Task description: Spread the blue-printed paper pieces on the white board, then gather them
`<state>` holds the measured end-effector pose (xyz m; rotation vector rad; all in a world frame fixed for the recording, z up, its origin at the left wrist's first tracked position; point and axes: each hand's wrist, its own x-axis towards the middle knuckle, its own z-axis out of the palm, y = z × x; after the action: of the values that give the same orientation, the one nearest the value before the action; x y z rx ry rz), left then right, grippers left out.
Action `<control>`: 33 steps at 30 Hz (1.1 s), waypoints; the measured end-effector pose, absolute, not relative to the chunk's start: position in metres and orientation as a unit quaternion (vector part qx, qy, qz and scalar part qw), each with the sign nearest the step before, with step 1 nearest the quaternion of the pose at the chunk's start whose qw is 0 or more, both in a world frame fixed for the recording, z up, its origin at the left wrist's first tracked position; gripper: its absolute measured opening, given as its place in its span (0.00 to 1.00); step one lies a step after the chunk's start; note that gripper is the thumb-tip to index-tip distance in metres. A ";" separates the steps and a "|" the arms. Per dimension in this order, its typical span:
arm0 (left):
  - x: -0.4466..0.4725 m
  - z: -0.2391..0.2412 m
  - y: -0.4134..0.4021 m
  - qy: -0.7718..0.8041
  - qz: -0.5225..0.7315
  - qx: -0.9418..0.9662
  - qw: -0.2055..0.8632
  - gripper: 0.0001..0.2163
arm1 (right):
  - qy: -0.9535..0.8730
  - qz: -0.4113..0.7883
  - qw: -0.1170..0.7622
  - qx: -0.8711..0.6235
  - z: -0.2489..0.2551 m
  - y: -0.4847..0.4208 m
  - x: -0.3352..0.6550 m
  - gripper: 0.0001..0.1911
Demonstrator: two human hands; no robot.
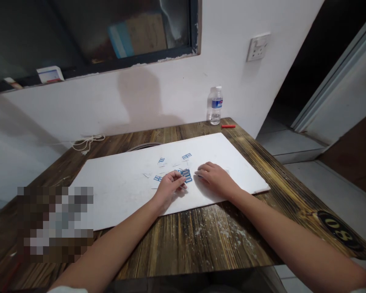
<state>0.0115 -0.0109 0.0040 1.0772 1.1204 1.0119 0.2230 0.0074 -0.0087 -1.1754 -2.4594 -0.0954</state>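
A white board (116, 191) lies on the wooden table (201, 240). Several small blue-and-white paper pieces are scattered on it, one (186, 156) farther back and one (161, 160) to its left. My left hand (169, 188) is curled, its fingertips pinching a small stack of blue-printed pieces (186, 175). My right hand (215, 177) rests palm down on the board just right of that stack, fingers bent and pressing something I cannot make out.
A water bottle (216, 105) stands at the table's back edge by the wall, a red pen (228, 126) beside it. A white cord (87, 143) lies at the back left. A blurred patch covers the near left. An open doorway is at the right.
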 end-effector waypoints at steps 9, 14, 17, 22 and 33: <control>0.013 0.003 -0.011 0.483 0.436 0.462 0.603 0.18 | -0.888 -0.035 0.142 -0.437 -0.007 0.008 0.223 0.09; 0.012 0.002 -0.011 0.478 0.438 0.455 0.610 0.18 | -0.881 -0.030 0.145 -0.449 -0.003 0.006 0.223 0.10; 0.012 0.002 -0.011 0.477 0.437 0.456 0.611 0.18 | -0.860 -0.039 0.173 -0.478 -0.004 0.006 0.224 0.12; 0.013 0.003 -0.011 0.477 0.443 0.458 0.606 0.17 | -0.822 -0.010 0.242 -0.516 -0.007 0.004 0.226 0.14; 0.014 0.005 -0.010 0.476 0.443 0.460 0.605 0.17 | -0.799 -0.013 0.486 -0.354 -0.003 -0.012 0.214 0.10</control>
<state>0.0138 -0.0105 0.0046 1.0637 1.1021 1.0245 0.2135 -0.0121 -0.0034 -0.8624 -1.9443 -0.0322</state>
